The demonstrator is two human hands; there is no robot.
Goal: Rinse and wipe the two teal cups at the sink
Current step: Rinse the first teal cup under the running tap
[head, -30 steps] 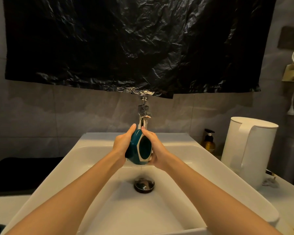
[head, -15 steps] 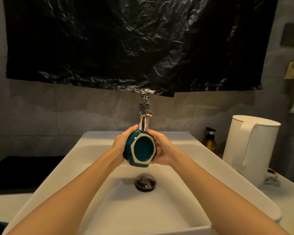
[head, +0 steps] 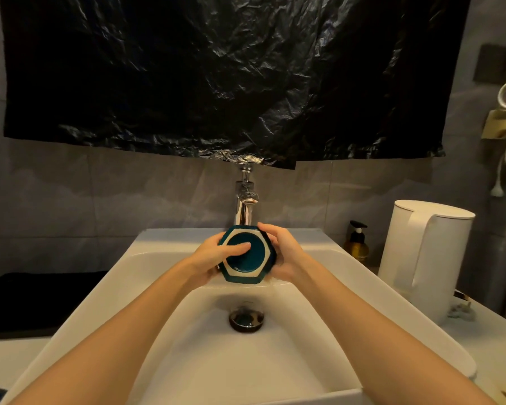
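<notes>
Left hand [head: 208,258] and right hand [head: 287,252] grip a cup [head: 246,267] just below the tap [head: 244,206], over the sink [head: 146,276]; its hexagonal base faces the camera, left thumb across it, right fingers curled round its side.

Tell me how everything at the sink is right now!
Teal cup: tipped sideways, hexagonal end facing camera, held before faucet.
Left hand: grips cup, thumb across its end.
Right hand: grips cup.
Faucet: flow unclear.
Kettle: upright, lid shut.
Soap bottle: upright.

Forearms [head: 123,337] bare up to frame edge; left hand [head: 209,258], right hand [head: 288,252] bare.
</notes>
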